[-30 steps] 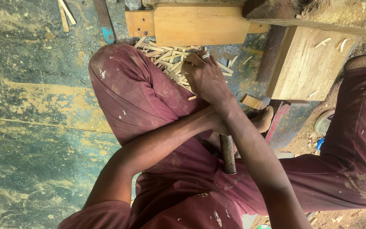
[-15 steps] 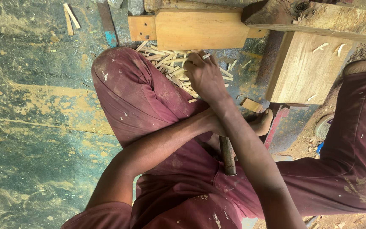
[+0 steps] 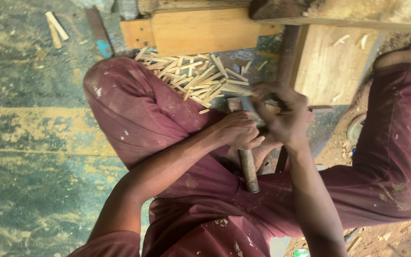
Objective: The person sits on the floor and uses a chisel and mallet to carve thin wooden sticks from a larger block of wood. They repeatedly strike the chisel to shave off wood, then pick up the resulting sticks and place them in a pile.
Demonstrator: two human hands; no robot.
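I sit on the floor in maroon trousers. My left hand (image 3: 238, 131) is closed around a tool with a round wooden handle (image 3: 248, 170) that points down toward my lap. My right hand (image 3: 281, 113) is just beside it, to the right and slightly above, with its fingers curled over a small wooden piece (image 3: 236, 102) against the tool's grey metal end. The motion blur hides the exact grip. A pile of short split wooden sticks (image 3: 193, 76) lies on the floor beyond my left knee, just left of both hands.
A flat wooden board (image 3: 200, 31) lies past the stick pile and a thick wooden block (image 3: 331, 62) stands at the upper right. Two loose sticks (image 3: 55, 28) lie at the far upper left on worn green-yellow floor (image 3: 34, 143). There is sawdust-covered ground to the right.
My right hand has pulled back from the stick pile toward the right and now meets the left hand at the tool. The view shifted, and the left hand is now uncovered.
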